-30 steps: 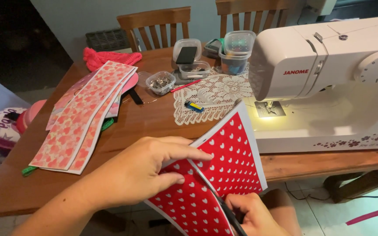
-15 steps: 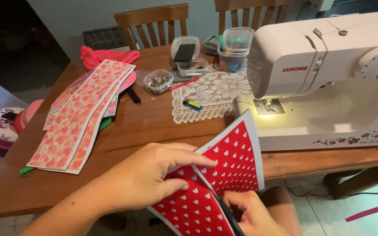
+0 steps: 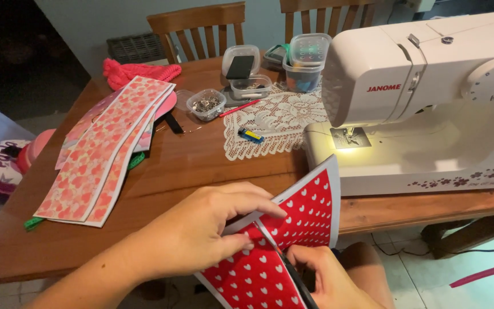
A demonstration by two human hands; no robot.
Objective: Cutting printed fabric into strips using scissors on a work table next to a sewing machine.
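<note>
Red heart-print fabric [image 3: 293, 240] pinched in the curled left hand [image 3: 201, 229], right hand [image 3: 324, 274] gripping its lower edge.

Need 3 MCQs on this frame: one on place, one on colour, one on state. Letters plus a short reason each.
1. Where does the blue lighter lie?
A. On the white lace doily
B. On the pink heart strips
C. On a chair seat

2. What pattern is on the fabric piece in the hands?
A. Blue stripes
B. Red with white hearts
C. Plain green

3. What state is the sewing machine lamp in?
A. Lit
B. Dark
C. Covered by cloth

Answers:
1. A, it rests on the near left part of the doily on the wooden table.
2. B, the left hand and right hand pinch a red piece with white hearts and a white edge.
3. A, the needle plate glows brightly.
</note>
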